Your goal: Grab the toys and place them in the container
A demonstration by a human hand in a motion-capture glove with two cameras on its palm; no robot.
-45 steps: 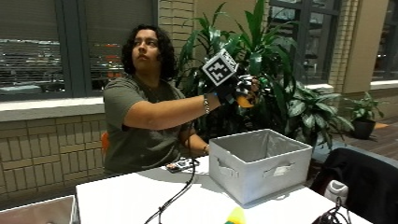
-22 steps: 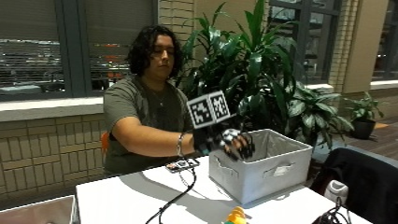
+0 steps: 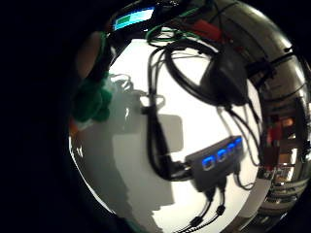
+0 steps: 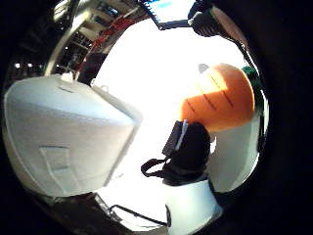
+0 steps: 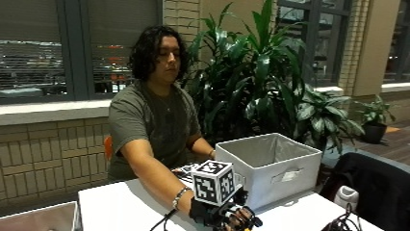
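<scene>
The gloved right hand [image 5: 225,215] is down low at the bottom middle of the outside view, on the white table [image 5: 121,207]. I cannot tell if its fingers are open or curled. In the thumb side palm view, one orange carrot toy [image 4: 222,98] with a green top sits very close to the palm, right of the middle of the frame. The hand looks like it is reaching for this toy, so the step is the pick-up.

Next, I think the hand must close around the carrot, lift it, and carry it over the rim of the container [image 5: 272,166]. That one grey box stands just to the right of the hand, with its top open.

I count one toy and one container. One small hub with four blue lights [image 3: 216,162] lies on the table too.
</scene>
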